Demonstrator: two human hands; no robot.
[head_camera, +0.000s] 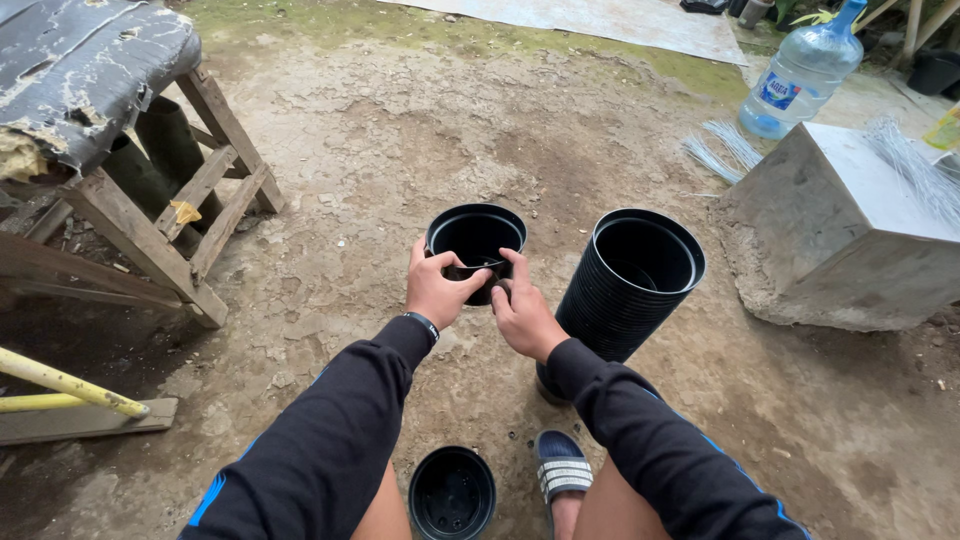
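Observation:
A small black plastic pot (476, 238) is held out in front of me, its open mouth facing up. My left hand (438, 288) grips its near rim from the left, fingers curled over the edge. My right hand (522, 312) holds the same rim from the right, thumb on the lip. A tall nested stack of black pots (628, 285) stands on the dirt just right of my right hand. Another single black pot (452, 493) sits on the ground between my knees, beside my sandalled foot (562, 467).
A worn wooden bench with a torn black cushion (95, 70) stands at left. A yellow pipe (70, 385) lies low left. A concrete block (850, 225) with white wire bundles (915, 170) sits at right, with a large clear water bottle (802, 72) behind it.

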